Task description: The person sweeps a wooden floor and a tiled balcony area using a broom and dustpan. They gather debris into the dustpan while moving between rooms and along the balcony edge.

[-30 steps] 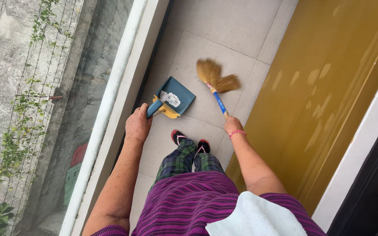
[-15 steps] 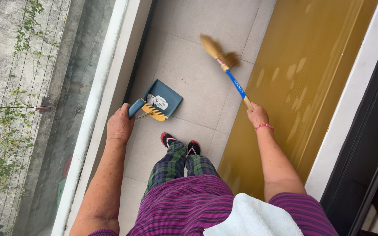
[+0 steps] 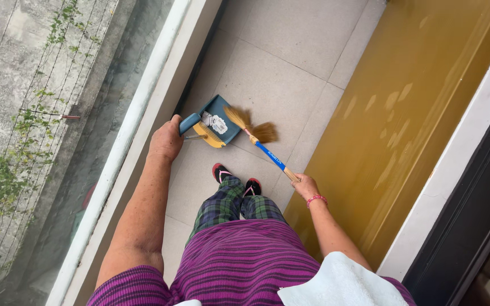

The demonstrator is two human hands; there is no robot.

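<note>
Both arms reach down from the lower part of the frame, bare below short sleeves. The left hand (image 3: 167, 139) sits left of centre, its arm nearly straight and running up from the lower left, back of the hand toward the camera, fingers curled closed around a handle. The right hand (image 3: 306, 185) lies right of centre, lower than the left, forearm angled up from the lower right, fist closed on a stick, a pink band at the wrist.
</note>
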